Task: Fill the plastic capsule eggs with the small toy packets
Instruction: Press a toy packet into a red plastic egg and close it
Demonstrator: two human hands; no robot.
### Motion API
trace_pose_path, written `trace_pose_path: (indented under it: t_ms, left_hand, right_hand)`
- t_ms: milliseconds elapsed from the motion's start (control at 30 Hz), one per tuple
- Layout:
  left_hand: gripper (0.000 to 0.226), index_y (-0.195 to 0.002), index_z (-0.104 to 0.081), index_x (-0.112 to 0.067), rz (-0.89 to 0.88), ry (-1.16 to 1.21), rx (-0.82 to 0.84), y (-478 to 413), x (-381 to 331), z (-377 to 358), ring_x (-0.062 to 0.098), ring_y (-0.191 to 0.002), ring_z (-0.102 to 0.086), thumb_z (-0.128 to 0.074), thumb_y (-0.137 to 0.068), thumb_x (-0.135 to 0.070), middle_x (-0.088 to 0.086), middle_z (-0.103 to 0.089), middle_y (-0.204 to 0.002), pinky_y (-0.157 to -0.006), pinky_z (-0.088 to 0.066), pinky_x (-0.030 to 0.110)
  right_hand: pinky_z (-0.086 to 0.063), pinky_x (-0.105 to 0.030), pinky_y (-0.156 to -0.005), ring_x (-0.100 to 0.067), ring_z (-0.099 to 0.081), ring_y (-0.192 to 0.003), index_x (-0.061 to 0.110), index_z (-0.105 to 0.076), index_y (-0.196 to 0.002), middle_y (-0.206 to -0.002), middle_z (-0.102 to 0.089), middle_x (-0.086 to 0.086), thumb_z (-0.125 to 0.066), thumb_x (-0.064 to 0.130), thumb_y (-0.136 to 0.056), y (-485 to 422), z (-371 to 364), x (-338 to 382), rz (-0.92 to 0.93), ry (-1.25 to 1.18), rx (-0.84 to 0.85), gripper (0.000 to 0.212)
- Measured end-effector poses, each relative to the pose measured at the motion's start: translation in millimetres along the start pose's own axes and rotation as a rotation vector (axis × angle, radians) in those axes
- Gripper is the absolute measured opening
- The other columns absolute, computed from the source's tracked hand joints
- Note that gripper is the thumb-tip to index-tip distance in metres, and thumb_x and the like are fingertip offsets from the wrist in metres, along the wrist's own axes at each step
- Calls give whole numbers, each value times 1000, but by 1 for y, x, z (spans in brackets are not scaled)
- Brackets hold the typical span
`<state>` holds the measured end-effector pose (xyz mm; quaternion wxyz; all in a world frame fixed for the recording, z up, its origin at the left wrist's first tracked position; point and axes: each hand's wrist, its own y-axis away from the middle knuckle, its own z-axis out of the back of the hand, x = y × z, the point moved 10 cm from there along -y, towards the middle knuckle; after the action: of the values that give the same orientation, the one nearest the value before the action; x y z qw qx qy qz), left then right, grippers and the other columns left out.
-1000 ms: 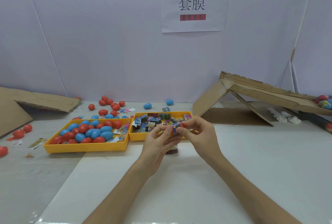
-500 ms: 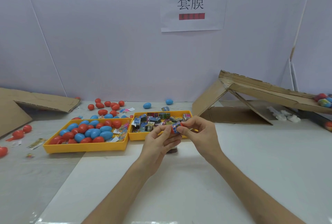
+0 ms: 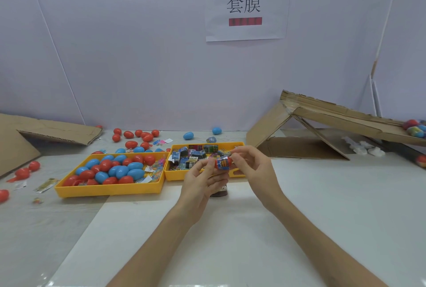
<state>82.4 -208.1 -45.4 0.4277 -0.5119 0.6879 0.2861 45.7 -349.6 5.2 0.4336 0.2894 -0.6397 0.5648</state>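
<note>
I sit at a white table (image 3: 334,206). A cardboard ramp (image 3: 327,114) slopes along its far right side. Ahead to my left is a yellow tray (image 3: 110,191) heaped with red and blue eggs, and touching its right side is a smaller yellow tray (image 3: 174,177) full of printed packets. My left hand (image 3: 202,185) and right hand (image 3: 255,171) are raised in front of the smaller tray, meeting above a small dark jar (image 3: 219,192) that stands on the table. Between them I hold a red capsule egg (image 3: 222,162) lying sideways. My left thumb and forefinger pinch one end, my right fingertips pinch the other, and the remaining fingers are loosely curled. A blue toy packet (image 3: 222,164) shows across the egg's middle.
</note>
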Motion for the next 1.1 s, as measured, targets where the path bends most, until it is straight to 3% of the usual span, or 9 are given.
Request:
trace_pose_path:
  t_ms: [100,300,433,500,600,800,867,933,1100]
  left_hand:
    - [43,-119,-62,-9,-26,-63,-29,-1,-1,3,25,-82,-75,-68,-87,-38,14,-76,-87,-71,-61,29]
    - [38,-99,-72,-10,-153,-203,-214,-3,-17,26,18,-78,-72,-51,-103,-42,6,-75,-81,-68,-58,25]
    - [6,-96,-68,-28,-436,-944,-382,4,-47,37,14,-101,-63,-63,-98,-25,-13,-70,-97,-82,-51,22]
    - [22,-116,-66,-34,-428,-1384,-372,2,-37,26,14,-121,-49,-66,-94,-31,-15,-61,-123,-96,-43,33]
    - [37,-130,-59,-42,-384,-1602,-339,-2,-28,24,14,-130,-36,-63,-93,-40,-16,-52,-139,-101,-31,35]
    - [36,-130,-60,-42,-385,-1573,-329,-4,-29,24,15,-130,-37,-62,-94,-38,-15,-56,-137,-101,-29,35]
    - [36,-129,-60,-42,-375,-1574,-334,-3,-29,25,15,-130,-36,-62,-94,-38,-15,-56,-136,-101,-30,35]
    - [36,-129,-60,-42,-379,-1574,-338,-3,-30,25,15,-130,-36,-62,-94,-38,-15,-56,-137,-102,-31,36]
    - [36,-130,-60,-41,-376,-1552,-313,-1,-30,22,16,-131,-36,-61,-95,-35,-15,-56,-137,-102,-33,36]
  right_hand:
    - [-56,-24,-74,-10,-70,-92,26,-69,-105,-96,-72,5,-78,18,-87,-1,-3,-2,-12,64,34,22]
    - [-54,-19,-69,-8,-70,-84,26,-76,-89,-86,-75,5,-79,14,-85,-1,-2,-10,-101,10,63,13]
    - [-59,-28,-75,-23,-74,-90,9,-70,-108,-106,-72,-16,-76,9,-86,-2,-2,-35,-403,-245,50,23]
    - [-60,-29,-75,-26,-75,-89,4,-65,-115,-108,-72,-20,-76,8,-85,0,-10,-45,-549,-337,82,31]
    - [-60,-26,-71,-25,-75,-86,-1,-61,-118,-102,-74,-18,-70,6,-90,-18,-19,-38,-620,-345,147,30]
    - [-55,-36,-90,-27,-67,-94,3,-51,-123,-107,-64,-17,-53,15,-103,-103,83,10,-353,-893,-440,24]
    - [-53,-37,-94,-25,-67,-88,5,-50,-119,-103,-64,-15,-51,15,-103,-91,93,-8,-414,-695,-489,19]
    - [-56,-31,-79,-20,-67,-76,4,-60,-107,-91,-67,-12,-52,6,-99,-72,89,-34,-474,-407,-462,11]
    - [-49,-22,-55,-16,-59,-59,8,-70,-87,-75,-69,-10,-53,-6,-92,-44,67,-45,-252,141,-318,22]
